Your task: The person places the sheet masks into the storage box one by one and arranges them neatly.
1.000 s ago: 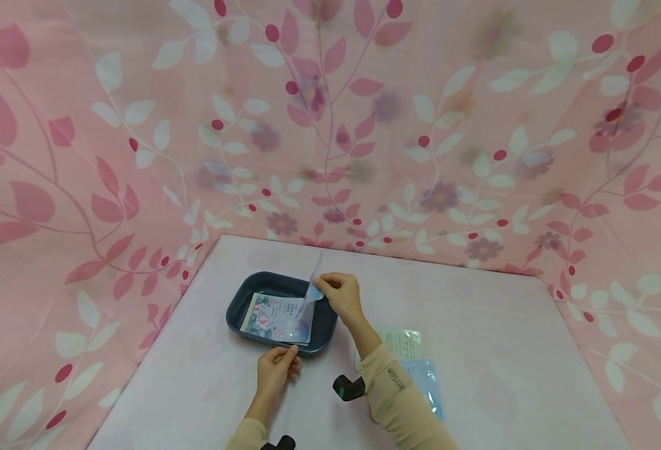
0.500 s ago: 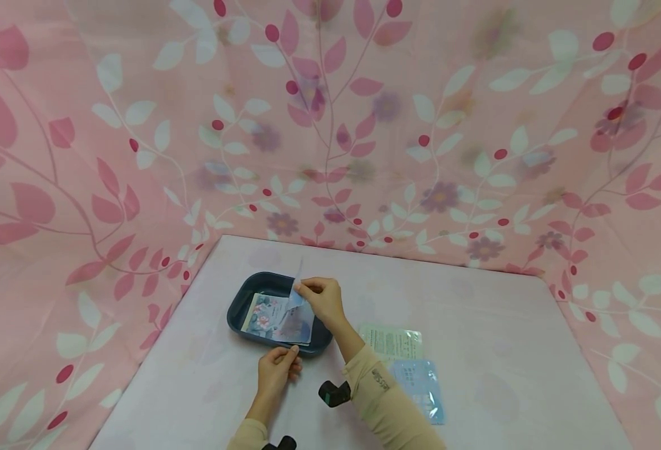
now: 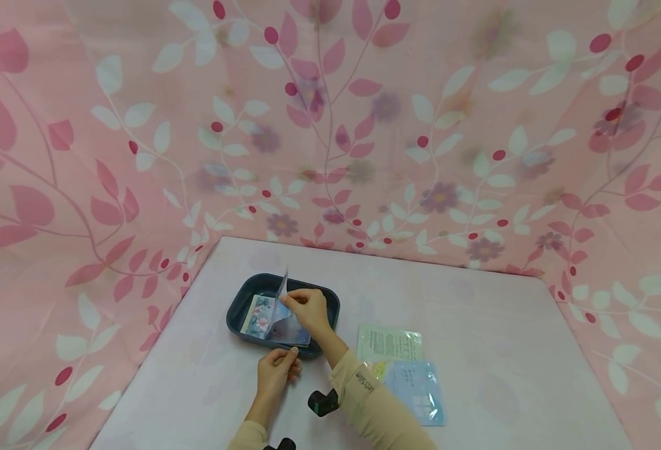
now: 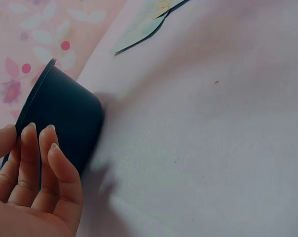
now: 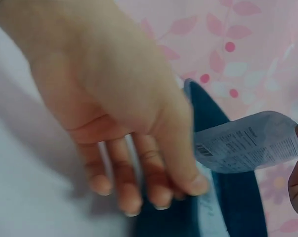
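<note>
A dark blue tray (image 3: 330, 301) holds a flat floral packet (image 3: 259, 314), which looks like a sheet mask packet, with another packet edge under it. At the tray's near rim my left hand (image 3: 276, 369) pinches the edge between thumb and fingers; the left wrist view shows this hand (image 4: 45, 185) against the tray's outer wall (image 4: 64, 113). My right hand (image 3: 309, 310) pinches a bluish sheet mask packet (image 3: 281, 308), standing on edge over the floral one. In the right wrist view the held packet (image 5: 247, 143) bends and shows small print and a barcode.
Right of the tray, a green packet (image 3: 389, 340) and a blue packet (image 3: 420, 389) lie on the white tablecloth (image 3: 493, 350), with a yellowish one (image 3: 376, 369) partly covered by the right sleeve. Behind the table hangs a pink floral cloth (image 3: 364, 125).
My right hand has moved left and slightly nearer with the pinched packet, which now stands over the middle of the tray. The left hand stays at the rim.
</note>
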Demonstrator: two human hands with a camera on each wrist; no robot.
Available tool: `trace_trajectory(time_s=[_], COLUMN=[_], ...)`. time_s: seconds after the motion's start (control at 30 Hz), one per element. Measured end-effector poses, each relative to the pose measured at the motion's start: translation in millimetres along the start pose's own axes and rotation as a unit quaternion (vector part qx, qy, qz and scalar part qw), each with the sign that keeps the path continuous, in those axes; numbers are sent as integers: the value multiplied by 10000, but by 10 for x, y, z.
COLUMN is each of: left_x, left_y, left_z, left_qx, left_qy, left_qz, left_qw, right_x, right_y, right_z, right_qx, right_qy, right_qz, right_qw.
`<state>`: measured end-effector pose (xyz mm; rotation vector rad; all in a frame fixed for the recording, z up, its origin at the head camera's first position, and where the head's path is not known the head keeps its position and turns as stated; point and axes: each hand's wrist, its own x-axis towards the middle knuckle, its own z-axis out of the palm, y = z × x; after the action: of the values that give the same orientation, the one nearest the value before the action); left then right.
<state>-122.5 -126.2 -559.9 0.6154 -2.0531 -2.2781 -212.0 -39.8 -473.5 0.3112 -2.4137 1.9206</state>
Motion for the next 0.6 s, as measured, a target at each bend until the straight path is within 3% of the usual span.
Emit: trace_trajectory(time_s=[0.1, 0.33, 0.47, 0.6], left_x=[29, 15, -81, -140], left_y=[-45, 1, 150, 236], left_z=[-1, -16, -8, 7], left_qx=[-12, -152, -94, -15], left_qy=[-6, -65, -108, -96], left_qz=[-6, -92, -69, -49], left_qw=[10000, 9998, 9999, 9999], right_x=[-13, -65, -116, -164], right_y=[139, 231, 276, 346], right_z=[22, -77, -122, -134], right_qx=[-226, -660, -1156, -1764], right_qy=[196, 698, 989, 1130], right_qz=[41, 44, 471, 1012], right_qw=[9995, 9954, 9872, 9726])
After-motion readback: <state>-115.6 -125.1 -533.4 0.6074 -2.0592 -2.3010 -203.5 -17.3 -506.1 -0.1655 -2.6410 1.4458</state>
